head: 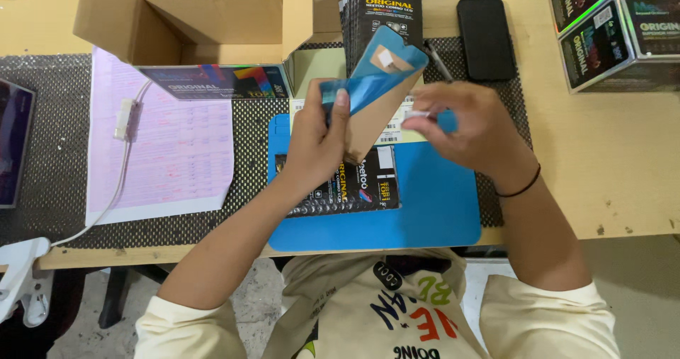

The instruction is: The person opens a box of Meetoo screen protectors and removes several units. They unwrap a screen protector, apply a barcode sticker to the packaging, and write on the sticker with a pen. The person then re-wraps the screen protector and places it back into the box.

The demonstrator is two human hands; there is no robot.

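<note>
The blue-filmed panel [368, 82] on its brown backing is up off the blue mat [432, 210] – left hand [319, 143] clamped on its edge, right hand [464, 128] pinching a white tab at 3 o'clock – film seemingly mid-peel, its black box [354, 189] lying at 6 o'clock on the tabletop [609, 153].

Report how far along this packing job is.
Done: black flat boxes stand stacked upright behind. In hand: left hand grips a blue-filmed panel on brown backing; right hand pinches its edge. Left: one black box lies on the blue mat.
</note>
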